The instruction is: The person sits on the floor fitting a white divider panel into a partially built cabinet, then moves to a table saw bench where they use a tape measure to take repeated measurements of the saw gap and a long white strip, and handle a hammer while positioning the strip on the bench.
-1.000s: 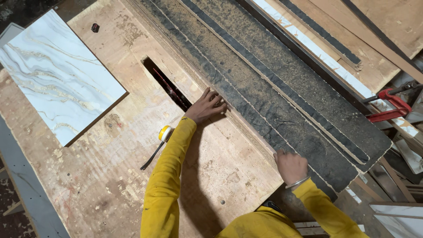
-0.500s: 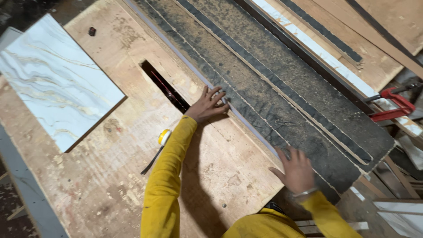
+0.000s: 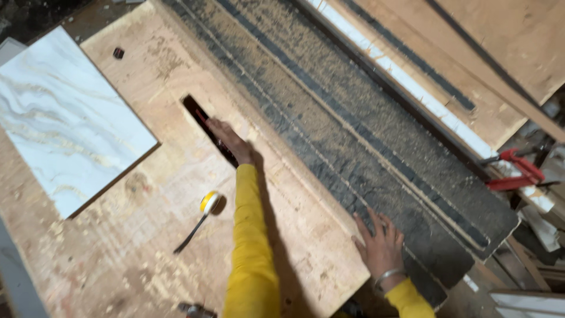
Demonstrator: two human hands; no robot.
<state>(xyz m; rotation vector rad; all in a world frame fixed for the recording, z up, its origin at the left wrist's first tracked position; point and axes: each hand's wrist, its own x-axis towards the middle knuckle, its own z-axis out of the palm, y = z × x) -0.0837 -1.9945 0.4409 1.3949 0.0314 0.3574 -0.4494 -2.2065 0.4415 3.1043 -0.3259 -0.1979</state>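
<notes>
Right hand (image 3: 381,247) is lying low at five o'clock, fingers spread flat and gripping nothing, pressing on the near end of the dark sawdust-covered board (image 3: 365,135), which is stretching diagonally up toward twelve o'clock. Left hand (image 3: 231,140) is reaching out at centre, fingers extended together, fingertips touching the narrow blade slot (image 3: 207,129) in the plywood table (image 3: 147,259), holding nothing. A yellow tape measure (image 3: 207,203) is sitting just beside the yellow sleeve. At nine o'clock a marble-patterned tile (image 3: 65,123) is lying flat. Far at three o'clock, a red clamp (image 3: 513,172) is gripping the stacked boards' edge.
</notes>
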